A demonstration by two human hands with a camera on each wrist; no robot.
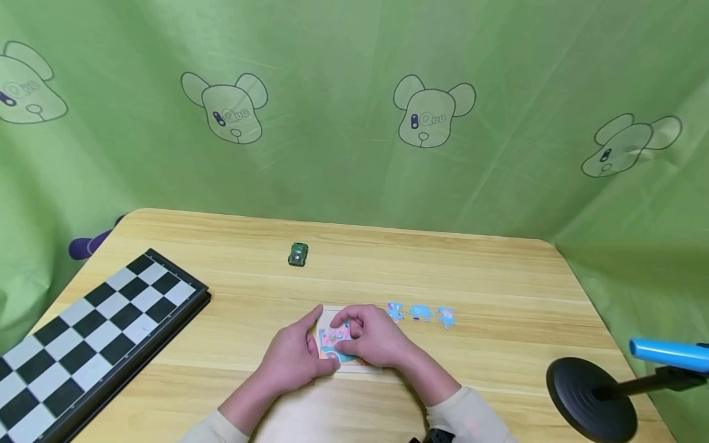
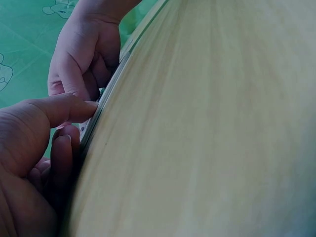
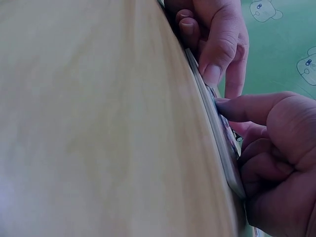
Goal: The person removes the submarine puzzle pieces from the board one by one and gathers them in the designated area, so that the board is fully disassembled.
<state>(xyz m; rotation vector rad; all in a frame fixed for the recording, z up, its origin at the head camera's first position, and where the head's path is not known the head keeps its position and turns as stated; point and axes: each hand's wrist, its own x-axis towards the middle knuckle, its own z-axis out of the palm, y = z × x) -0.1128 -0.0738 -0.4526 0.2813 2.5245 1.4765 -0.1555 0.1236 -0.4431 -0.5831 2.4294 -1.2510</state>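
A small jigsaw puzzle board (image 1: 362, 370) with a pale frame lies flat on the table. Pink and blue puzzle pieces (image 1: 332, 335) fill its visible left part; my right hand hides much of the rest. My left hand (image 1: 290, 357) holds the board at its left side, index finger at the upper corner and thumb at the lower edge. Over the board, my right hand (image 1: 373, 335) curls its thumb and index finger round a puzzle piece. The right wrist view shows the right thumb (image 3: 242, 107) low against the board's face, close to the left thumb (image 3: 213, 74).
Three loose blue puzzle pieces (image 1: 421, 312) lie in a row right of the board. A green toy car (image 1: 298, 254) stands farther back. On the left is a black-and-white chessboard (image 1: 102, 329); at right, a black round stand (image 1: 591, 399) bears a blue tube (image 1: 667, 354).
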